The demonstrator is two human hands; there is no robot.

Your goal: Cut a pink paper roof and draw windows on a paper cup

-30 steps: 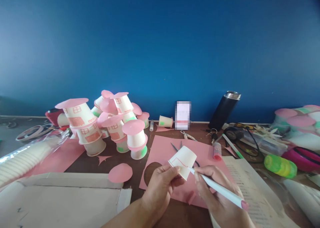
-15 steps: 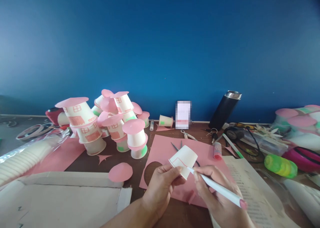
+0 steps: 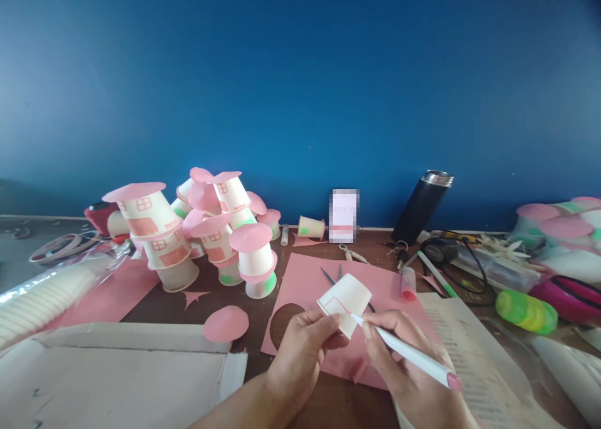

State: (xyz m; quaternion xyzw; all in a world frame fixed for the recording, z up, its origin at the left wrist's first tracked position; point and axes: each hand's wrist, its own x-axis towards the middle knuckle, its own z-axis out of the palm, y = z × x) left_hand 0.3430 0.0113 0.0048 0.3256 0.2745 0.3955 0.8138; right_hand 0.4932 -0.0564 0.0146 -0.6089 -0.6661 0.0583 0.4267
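Note:
My left hand (image 3: 300, 347) grips a white paper cup (image 3: 352, 293) by its rim side, the cup tilted with its base up and to the right. A thin red line outlines part of a shape on its wall. In my right hand (image 3: 408, 354) is a white marker (image 3: 416, 357) with a pink end, its tip touching the cup at the end of the line. Below the cup lies a pink paper sheet (image 3: 300, 279) with a round hole cut in it. Scissors (image 3: 331, 275) rest on the sheet, partly hidden behind the cup.
Stacked cups with pink paper tops (image 3: 162, 247) stand at the left, near a pink disc (image 3: 226, 324) and a cardboard piece (image 3: 117, 385). A dark bottle (image 3: 417, 210) leans on the blue wall. A glue stick (image 3: 408, 284) and green-yellow object (image 3: 526, 312) lie right.
The marker's tip has shifted very slightly on the cup, and its pink end has moved a little left. Both hands otherwise keep their places.

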